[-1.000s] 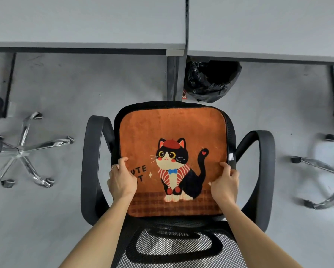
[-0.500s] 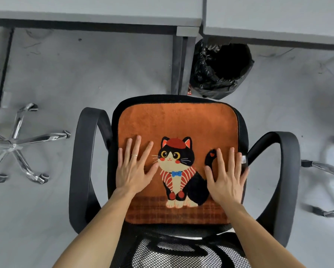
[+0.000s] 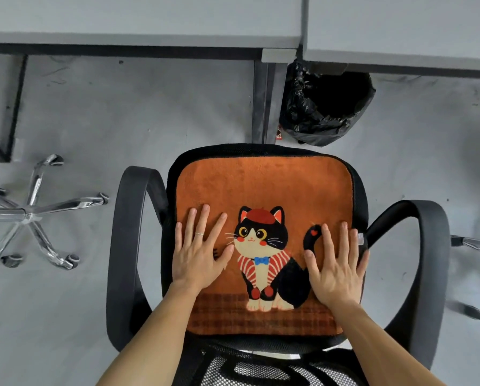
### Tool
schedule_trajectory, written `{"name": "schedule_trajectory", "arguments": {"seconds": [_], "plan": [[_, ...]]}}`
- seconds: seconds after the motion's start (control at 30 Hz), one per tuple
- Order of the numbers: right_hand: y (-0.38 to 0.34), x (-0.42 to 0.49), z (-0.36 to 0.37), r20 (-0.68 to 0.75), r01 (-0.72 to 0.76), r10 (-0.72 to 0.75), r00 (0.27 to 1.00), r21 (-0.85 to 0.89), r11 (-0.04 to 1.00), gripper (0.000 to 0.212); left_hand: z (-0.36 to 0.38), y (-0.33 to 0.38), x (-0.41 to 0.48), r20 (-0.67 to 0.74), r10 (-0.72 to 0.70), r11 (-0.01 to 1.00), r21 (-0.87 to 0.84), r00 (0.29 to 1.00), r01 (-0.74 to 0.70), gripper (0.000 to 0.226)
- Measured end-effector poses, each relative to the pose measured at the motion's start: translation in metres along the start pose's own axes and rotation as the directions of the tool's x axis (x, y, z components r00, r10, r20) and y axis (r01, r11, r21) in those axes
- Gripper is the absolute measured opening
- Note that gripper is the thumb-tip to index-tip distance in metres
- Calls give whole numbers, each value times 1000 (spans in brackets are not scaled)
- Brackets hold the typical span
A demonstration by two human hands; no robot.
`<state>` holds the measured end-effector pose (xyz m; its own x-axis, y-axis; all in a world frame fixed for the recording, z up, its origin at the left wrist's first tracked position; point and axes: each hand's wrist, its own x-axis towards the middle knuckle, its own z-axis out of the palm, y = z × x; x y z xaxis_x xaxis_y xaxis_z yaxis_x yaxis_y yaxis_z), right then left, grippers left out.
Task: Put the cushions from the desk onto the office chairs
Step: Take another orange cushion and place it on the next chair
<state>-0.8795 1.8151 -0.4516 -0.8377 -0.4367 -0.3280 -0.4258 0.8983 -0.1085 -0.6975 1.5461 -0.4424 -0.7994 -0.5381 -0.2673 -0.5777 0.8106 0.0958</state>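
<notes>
Overhead, a grey floor [image 3: 122, 107] runs under two desks [image 3: 138, 18], with a black bin [image 3: 325, 107] beneath them. Nearer, a black chair [image 3: 127, 246] faces the desks. On its seat the orange cat cushion [image 3: 261, 185] lies flat and square, directly under both hands. The left hand [image 3: 198, 260] and right hand [image 3: 335, 274] rest on it, fingers straight and spread either side of the cat, equally near, gripping nothing. This looks like a final smoothing press.

The chair [image 3: 122, 260] stands on the grey floor [image 3: 149, 107] with an orange cushion [image 3: 261, 185] (cat print) lying flat on its seat. Under the worktop [image 3: 149, 18] edge sits a black-bagged bin [image 3: 316, 115]; a chrome base [image 3: 30, 213] stands off to the left.
</notes>
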Motion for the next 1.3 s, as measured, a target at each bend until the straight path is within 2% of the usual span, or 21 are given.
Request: {"name": "schedule_trajectory", "arguments": {"seconds": [0.07, 0.17, 0.3, 0.4, 0.53, 0.63, 0.8, 0.87, 0.97, 1.03, 1.1, 1.17, 1.2, 1.27, 1.3], "plan": [[-5, 0, -9, 36, -15, 13, 999, 33, 999, 70, -6, 2, -2, 21, 1, 1000, -1, 1000, -1, 76], [-21, 11, -26, 0, -52, 53, 999, 92, 994, 67, -21, 5, 13, 0, 56, 998, 2, 998, -56, 76], [-55, 62, -52, -91, 31, -20, 996, 115, 993, 66, -48, 21, 70, -59, 142, 990, -9, 988, -142, 75], [-79, 110, -62, -88, 71, -62, 994, 102, 992, 68, -55, 26, 111, -45, 102, 995, 2, 994, -102, 75], [-67, 146, -56, -11, 43, -43, 999, 72, 996, 69, -43, -4, 130, -35, 38, 999, -13, 999, -39, 73], [-55, 152, -46, -69, 64, -62, 996, 28, 998, 70, -33, -15, 132, -85, 21, 1000, 10, 996, -20, 74], [-59, 154, -46, -89, 65, -63, 994, 22, 998, 78, -35, -14, 133, -49, 5, 1000, -3, 999, -5, 74], [-61, 151, -49, -68, 16, -16, 998, 5, 1000, 89, -38, -13, 132, 0, -6, 1000, 9, 1000, 6, 75], [-71, 143, -54, -2, -164, 164, 986, 40, 986, 109, -46, -2, 130, 89, -88, 996, 29, 992, 85, 75], [-76, 126, -60, 43, -263, 259, 965, 102, 960, 113, -53, 12, 117, 110, -168, 985, -13, 980, 171, 74], [-75, 94, -61, 58, -274, 268, 962, 161, 948, 107, -53, 33, 89, 117, -229, 966, -99, 966, 240, 70], [-75, 53, -55, 65, -272, 265, 962, 170, 947, 99, -48, 55, 49, 179, -325, 917, -182, 929, 356, 69], [-76, 32, -51, 93, -310, 298, 950, 170, 935, 97, -44, 66, 29, 252, -397, 866, -216, 883, 451, 70], [-78, -9, -44, 199, -448, 416, 887, 156, 881, 95, -39, 85, -14, 404, -541, 710, -252, 738, 658, 71], [-78, -24, -39, 256, -536, 491, 833, 151, 831, 96, -36, 92, -31, 462, -595, 619, -259, 657, 742, 72]]}}
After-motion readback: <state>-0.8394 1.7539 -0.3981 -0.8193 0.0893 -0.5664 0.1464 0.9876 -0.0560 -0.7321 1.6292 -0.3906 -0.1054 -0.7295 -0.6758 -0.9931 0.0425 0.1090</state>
